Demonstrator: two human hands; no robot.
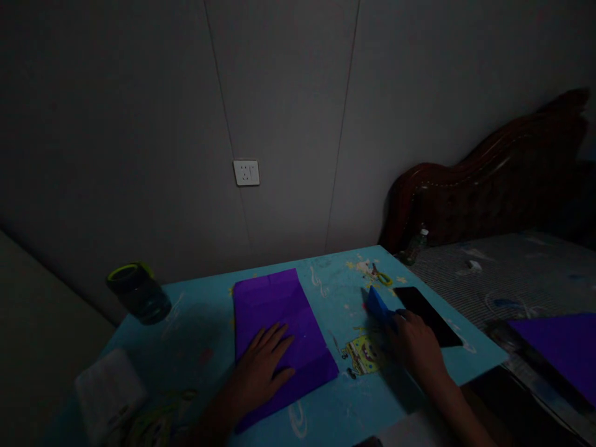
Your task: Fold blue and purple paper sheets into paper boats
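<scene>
A purple sheet of paper (274,298) with fold creases lies on the light-blue table. My left hand (265,366) rests flat on its lower part, fingers spread and holding nothing. To the right of the sheet, my right hand (414,338) is closed on a blue pointed piece (378,305) that looks like folded paper. That piece stands tilted just above or on the tabletop; contact is hard to tell in the dim light. Beside my right hand lies a black flat rectangular thing (431,316), like a tablet or phone. Green-handled scissors (382,278) are farther back.
The table (200,310) carries cartoon prints and meets a grey wall with a socket (246,172). A dark cup (139,295) stands at the left, near a blurred white object (109,388). A bed with a bottle (416,247) and another purple sheet (563,347) is at the right.
</scene>
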